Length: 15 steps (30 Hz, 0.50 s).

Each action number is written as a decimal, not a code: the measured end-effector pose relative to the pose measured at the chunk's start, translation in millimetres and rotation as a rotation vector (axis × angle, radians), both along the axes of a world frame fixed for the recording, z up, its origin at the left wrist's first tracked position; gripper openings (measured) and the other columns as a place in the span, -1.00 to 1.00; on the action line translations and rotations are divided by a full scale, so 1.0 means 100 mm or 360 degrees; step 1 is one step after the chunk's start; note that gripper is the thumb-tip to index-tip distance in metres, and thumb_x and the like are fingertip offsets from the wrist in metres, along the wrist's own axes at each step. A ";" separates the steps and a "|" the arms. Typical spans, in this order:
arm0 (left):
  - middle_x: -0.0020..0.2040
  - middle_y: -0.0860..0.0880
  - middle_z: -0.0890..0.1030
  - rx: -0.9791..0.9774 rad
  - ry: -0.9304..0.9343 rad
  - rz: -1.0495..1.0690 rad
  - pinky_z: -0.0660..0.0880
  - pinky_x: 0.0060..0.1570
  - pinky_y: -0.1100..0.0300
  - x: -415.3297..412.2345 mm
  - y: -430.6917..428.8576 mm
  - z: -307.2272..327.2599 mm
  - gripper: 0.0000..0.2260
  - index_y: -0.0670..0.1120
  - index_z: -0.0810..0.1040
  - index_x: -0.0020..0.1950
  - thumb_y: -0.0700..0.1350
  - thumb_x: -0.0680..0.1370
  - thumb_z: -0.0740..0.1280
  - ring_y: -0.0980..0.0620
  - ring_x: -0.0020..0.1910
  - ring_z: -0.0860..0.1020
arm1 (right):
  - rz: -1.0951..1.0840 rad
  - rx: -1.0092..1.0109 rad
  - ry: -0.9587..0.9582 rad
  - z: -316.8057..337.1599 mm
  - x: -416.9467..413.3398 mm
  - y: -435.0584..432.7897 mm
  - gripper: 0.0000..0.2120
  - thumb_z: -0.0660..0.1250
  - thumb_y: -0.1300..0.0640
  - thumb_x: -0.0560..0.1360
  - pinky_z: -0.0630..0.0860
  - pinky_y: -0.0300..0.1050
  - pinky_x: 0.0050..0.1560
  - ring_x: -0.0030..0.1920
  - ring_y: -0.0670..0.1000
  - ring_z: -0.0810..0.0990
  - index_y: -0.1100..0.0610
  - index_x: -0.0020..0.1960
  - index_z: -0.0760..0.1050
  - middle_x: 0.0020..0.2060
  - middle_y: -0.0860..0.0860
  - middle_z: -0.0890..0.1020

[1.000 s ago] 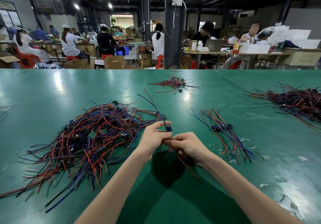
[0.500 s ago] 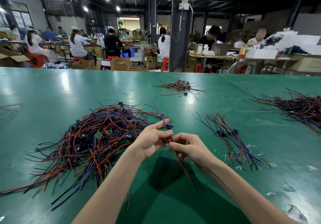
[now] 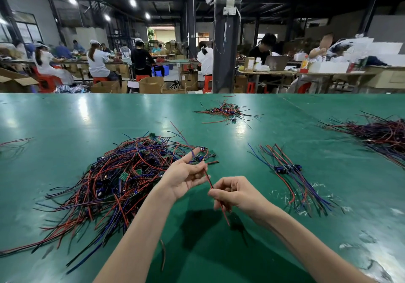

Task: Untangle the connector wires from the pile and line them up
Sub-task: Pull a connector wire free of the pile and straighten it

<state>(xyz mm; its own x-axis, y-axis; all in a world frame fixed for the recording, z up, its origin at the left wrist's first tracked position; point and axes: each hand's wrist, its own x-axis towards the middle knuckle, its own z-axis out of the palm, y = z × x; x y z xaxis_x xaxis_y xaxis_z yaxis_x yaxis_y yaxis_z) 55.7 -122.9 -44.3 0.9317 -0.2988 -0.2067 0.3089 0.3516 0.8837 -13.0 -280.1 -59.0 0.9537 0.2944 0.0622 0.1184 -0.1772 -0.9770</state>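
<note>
Red-black connector wire point(image 3: 207, 178) now drawn out btwn hands, which were touching 0.5 s ago. R hand point(image 3: 236, 193) pinches it lower down, fingers curled. L hand point(image 3: 186, 178) holds connector end, index straight. Wire looks nearly free of pile point(image 3: 114, 179); lined-up row point(image 3: 287, 169) lies to the right.

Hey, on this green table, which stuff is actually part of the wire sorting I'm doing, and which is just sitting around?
In the job:
- tangled pile
- held wire, pinched by the left hand and right hand
- lined-up row

Lying about, probably:
- small far pile
- dark pile at the right edge
- stray wires at the left edge
</note>
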 end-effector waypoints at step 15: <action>-0.39 -0.06 0.57 -0.0136 0.0015 0.0188 0.53 0.01 -0.03 0.06 0.11 0.00 -0.51 -0.06 0.36 0.43 -0.44 0.56 0.15 0.10 -0.44 0.58 | 0.0263 -0.0177 0.0053 0.02 -0.08 0.02 -0.80 0.17 0.38 0.58 0.39 -0.39 -0.28 -0.41 -0.19 0.48 0.17 -0.07 0.50 -0.40 -0.07 0.65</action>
<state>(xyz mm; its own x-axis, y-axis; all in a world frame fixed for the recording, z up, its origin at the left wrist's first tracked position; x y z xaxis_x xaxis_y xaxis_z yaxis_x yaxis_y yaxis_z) 62.1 -112.0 -44.7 0.9595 -0.2042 -0.1943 0.2692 0.4597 0.8463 -21.4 -277.7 -56.7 0.8928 0.4503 -0.0104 0.1225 -0.2649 -0.9565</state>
